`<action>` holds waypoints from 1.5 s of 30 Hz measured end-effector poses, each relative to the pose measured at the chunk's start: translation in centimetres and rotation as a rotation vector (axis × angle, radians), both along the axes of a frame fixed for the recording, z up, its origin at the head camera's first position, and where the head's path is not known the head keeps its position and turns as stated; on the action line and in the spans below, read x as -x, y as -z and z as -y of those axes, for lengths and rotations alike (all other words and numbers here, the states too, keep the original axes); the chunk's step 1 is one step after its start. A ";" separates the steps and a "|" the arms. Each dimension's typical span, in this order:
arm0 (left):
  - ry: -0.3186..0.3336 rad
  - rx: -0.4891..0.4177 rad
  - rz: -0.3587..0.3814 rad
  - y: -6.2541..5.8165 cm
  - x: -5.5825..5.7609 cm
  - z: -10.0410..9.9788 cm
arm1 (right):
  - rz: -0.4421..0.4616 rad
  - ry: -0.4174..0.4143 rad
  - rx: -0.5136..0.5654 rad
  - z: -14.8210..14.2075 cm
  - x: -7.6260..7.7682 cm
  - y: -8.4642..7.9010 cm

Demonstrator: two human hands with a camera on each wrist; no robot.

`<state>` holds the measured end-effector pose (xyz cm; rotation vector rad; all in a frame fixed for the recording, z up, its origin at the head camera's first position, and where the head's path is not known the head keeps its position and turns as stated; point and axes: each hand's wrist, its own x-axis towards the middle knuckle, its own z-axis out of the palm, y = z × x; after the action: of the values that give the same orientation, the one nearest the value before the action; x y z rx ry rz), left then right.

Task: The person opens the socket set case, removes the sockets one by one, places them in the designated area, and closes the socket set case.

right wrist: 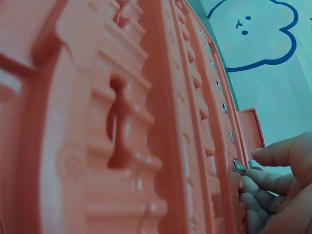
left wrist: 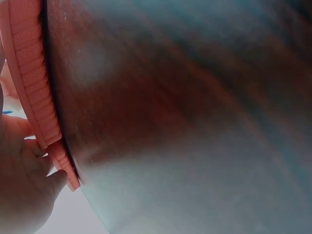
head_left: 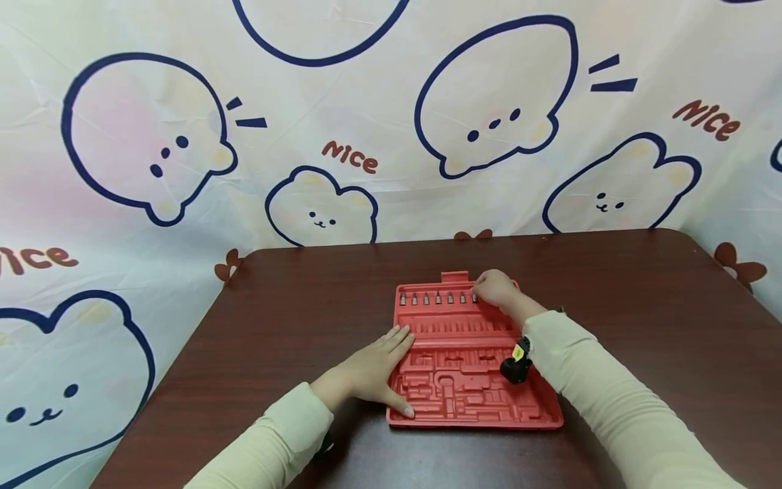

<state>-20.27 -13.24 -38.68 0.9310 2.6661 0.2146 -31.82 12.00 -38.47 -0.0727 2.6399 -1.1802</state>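
My left hand (head_left: 374, 370), spread out and gripping nothing, touches the left edge of the red plastic case (head_left: 473, 426), which lies open between my hands, full of bumpy hollows. My right hand (head_left: 497, 291) is half curled, thumb apart, one finger touching a shiny metal bit (right wrist: 238, 166), with more little bits (head_left: 438, 298) in a row to its left. My right sleeve (head_left: 605, 390) and black wrist camera (head_left: 515, 371) block some of the case, and past my hands a bear-print cloth (head_left: 397, 122) hangs behind the smooth brown table (head_left: 293, 305).
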 end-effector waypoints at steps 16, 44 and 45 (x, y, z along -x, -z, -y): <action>0.005 0.011 -0.009 0.1 -0.2 -0.3 | -0.003 0.156 0.110 -0.1 -0.9 0.3; -0.026 -0.005 0.010 0.3 0.0 -0.1 | -0.051 0.111 0.310 -5.4 -2.1 -3.3; -0.028 -0.006 0.013 0.2 0.0 -0.1 | -0.050 0.107 0.317 -5.9 -2.3 -3.4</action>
<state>-20.29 -13.14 -38.86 0.8914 2.6696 0.2342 -29.56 17.94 -35.11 -0.0181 2.5001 -1.6442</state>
